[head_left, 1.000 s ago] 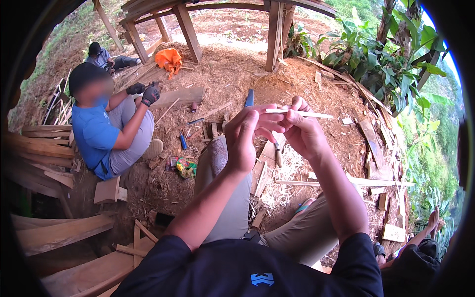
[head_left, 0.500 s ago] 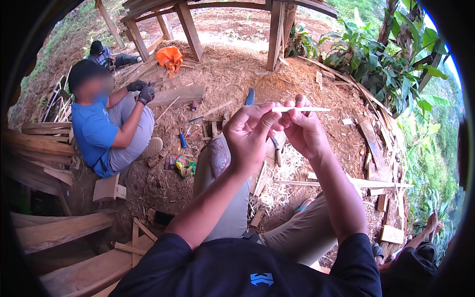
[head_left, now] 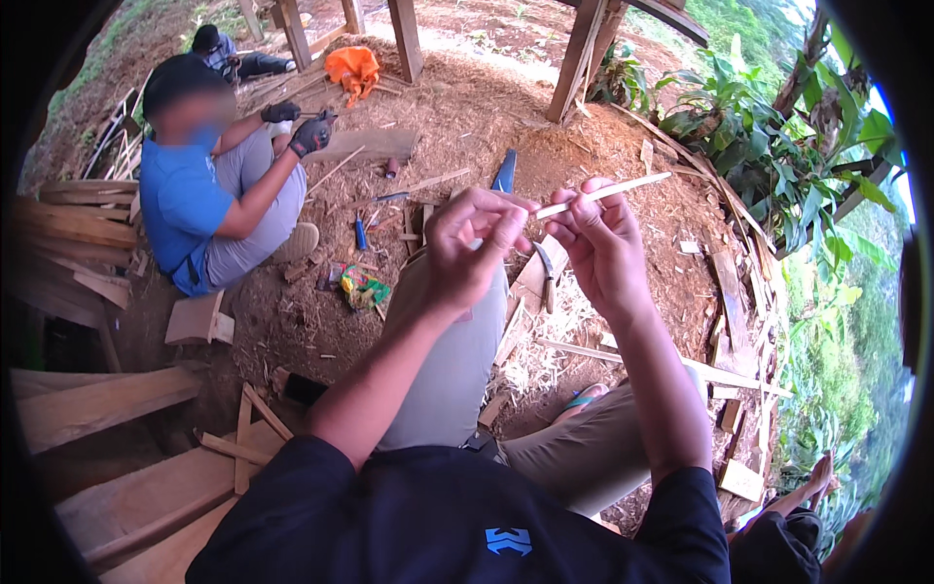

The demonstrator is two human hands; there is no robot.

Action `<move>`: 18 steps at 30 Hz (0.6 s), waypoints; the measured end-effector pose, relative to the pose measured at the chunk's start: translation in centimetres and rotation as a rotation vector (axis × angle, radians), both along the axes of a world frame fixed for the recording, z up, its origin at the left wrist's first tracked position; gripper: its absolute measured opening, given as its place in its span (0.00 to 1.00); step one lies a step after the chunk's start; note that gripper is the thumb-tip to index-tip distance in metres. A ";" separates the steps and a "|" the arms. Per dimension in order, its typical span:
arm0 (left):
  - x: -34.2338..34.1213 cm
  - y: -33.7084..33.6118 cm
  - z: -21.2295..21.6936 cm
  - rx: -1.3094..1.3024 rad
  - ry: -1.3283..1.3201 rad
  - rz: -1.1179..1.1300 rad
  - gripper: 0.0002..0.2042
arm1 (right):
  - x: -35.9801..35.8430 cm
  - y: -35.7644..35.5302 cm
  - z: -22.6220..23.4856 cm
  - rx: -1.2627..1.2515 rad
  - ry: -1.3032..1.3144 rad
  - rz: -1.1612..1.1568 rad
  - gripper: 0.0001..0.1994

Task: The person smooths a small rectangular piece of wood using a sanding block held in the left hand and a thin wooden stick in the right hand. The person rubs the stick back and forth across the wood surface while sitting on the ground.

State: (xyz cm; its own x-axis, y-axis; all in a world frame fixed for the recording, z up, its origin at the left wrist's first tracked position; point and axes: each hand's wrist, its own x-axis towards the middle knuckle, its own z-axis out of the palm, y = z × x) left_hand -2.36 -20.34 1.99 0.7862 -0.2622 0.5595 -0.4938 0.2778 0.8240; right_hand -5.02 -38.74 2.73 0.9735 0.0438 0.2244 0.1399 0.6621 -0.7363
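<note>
A thin, pale wooden stick (head_left: 632, 185) is held up in front of me, tilted with its right end higher. My right hand (head_left: 605, 238) pinches it between thumb and fingers, leaving a length sticking out to the right. At the stick's left end, the thumb and fingertips of my left hand (head_left: 472, 243) are closed together, with the other fingers curled. Below the hands, a knife (head_left: 549, 282) lies on a flat piece of wood, among pale shavings. A blue saw-like blade (head_left: 504, 171) lies just beyond my hands.
A co-worker in a blue shirt (head_left: 190, 200) and dark gloves sits at left. Stacked planks (head_left: 117, 409) fill the lower left. A blue-handled tool (head_left: 360, 234), a colourful packet (head_left: 362, 288) and an orange cloth (head_left: 352, 70) lie on the ground. Long wood strips (head_left: 720, 375) lie at right.
The stick has gone from nearly level to tilted, its right end raised. My left hand has shifted slightly left, showing more of the stick's left end. The view has turned a little.
</note>
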 end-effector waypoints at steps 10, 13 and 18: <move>0.1 10.1 -6.3 0.741 -0.105 0.104 0.43 | -0.7 6.4 -2.3 -1.163 -0.388 -0.133 0.08; -0.7 9.6 -7.2 0.800 -0.096 0.168 0.43 | -0.7 7.4 -2.4 -1.269 -0.457 -0.162 0.07; -0.2 9.6 -8.1 0.797 -0.063 0.173 0.45 | -1.8 8.0 -3.4 -1.376 -0.675 -0.154 0.10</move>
